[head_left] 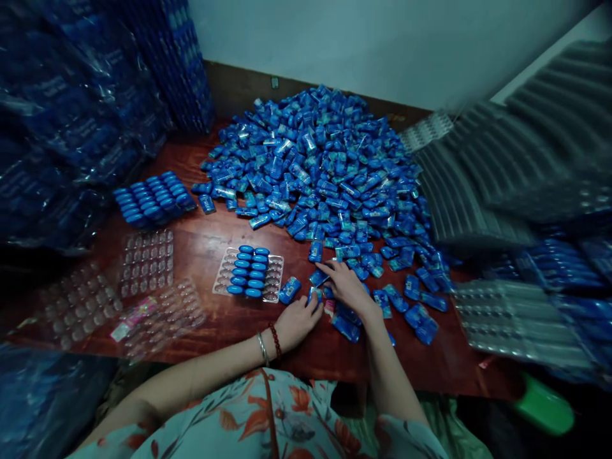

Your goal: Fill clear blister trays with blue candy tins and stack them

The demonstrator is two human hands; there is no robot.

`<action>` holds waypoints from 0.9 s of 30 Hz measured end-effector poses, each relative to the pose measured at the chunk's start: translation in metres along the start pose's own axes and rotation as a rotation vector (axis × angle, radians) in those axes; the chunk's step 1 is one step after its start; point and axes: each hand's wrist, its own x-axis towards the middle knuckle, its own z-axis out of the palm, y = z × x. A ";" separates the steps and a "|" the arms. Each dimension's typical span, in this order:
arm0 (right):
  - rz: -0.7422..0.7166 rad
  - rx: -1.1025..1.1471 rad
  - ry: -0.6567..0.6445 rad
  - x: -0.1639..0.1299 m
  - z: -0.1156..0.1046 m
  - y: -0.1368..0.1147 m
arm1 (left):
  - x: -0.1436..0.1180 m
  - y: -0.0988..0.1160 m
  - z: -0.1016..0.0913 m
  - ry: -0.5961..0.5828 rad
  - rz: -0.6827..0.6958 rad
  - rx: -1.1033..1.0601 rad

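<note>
My left hand [299, 322], with a bead bracelet and a silver bangle on its wrist, has its fingers curled on a small blue packet [314, 294] near the front of the table. Beside it my right hand [350, 290] reaches over more packets with its fingers spread, the index finger stretched over a blue packet [318, 276]. A further blue packet [289, 290] lies just left of my left hand. Left of that sits a clear blister tray [224, 272], its middle columns filled with blue oval packs [248, 274] and its outer columns bare.
A large heap of blue packets [325, 166] covers the back of the table [201, 236]. At left lie a filled tray [153, 199], clear trays [146, 261] and a pink packet [134, 317]. Stacked trays [516, 140] stand at right; wrapped blue packs [71, 115] tower at left.
</note>
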 end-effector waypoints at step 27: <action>-0.147 0.477 0.372 0.059 0.008 -0.057 | -0.054 -0.023 -0.069 0.236 0.175 -0.236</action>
